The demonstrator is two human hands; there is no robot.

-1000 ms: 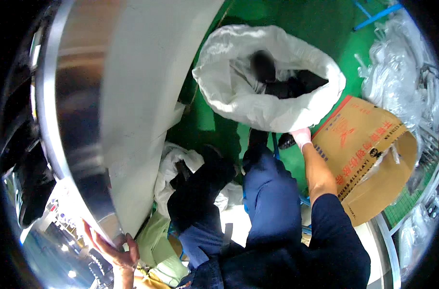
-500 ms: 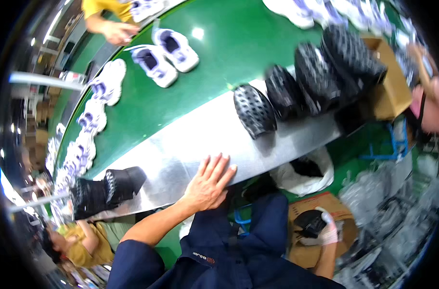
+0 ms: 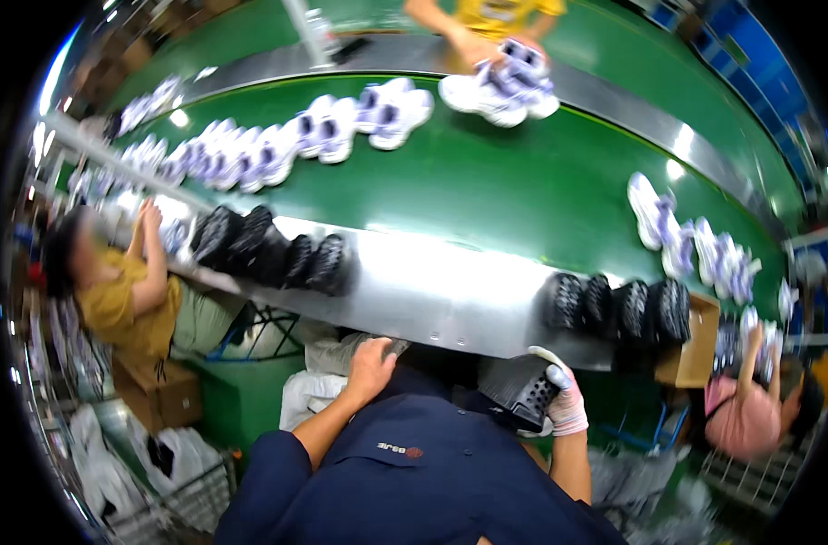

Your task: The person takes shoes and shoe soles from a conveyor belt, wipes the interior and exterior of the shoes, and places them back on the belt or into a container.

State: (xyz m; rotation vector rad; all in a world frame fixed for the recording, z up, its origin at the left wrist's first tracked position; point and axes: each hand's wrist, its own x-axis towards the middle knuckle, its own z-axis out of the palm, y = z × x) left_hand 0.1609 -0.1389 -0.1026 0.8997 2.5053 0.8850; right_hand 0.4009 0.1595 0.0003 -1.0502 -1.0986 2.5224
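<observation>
My right hand (image 3: 566,405), in a white glove, grips a black perforated plastic shoe insert (image 3: 521,392) in front of my body, just below the near edge of the metal shelf (image 3: 432,300). The fingers wrap its right side; whether it is one piece or several nested together I cannot make out. My bare left hand (image 3: 370,371) is near the shelf edge at the left, with fingers loosely bent apart and nothing visible in them. Similar black inserts stand on the shelf in a left group (image 3: 325,265) and a right group (image 3: 632,309).
Beyond the shelf runs a green conveyor belt (image 3: 514,191) with rows of white-and-purple sneakers (image 3: 323,127). Across it a person in yellow (image 3: 496,23) handles sneakers. Other people sit left (image 3: 128,291) and right (image 3: 745,413). A cardboard box (image 3: 700,341) stands at the right shelf end.
My view has swung round. The right hand has come up from the carton with the black insert, to near the shelf edge. The left hand has come off the metal shelf toward my body.
</observation>
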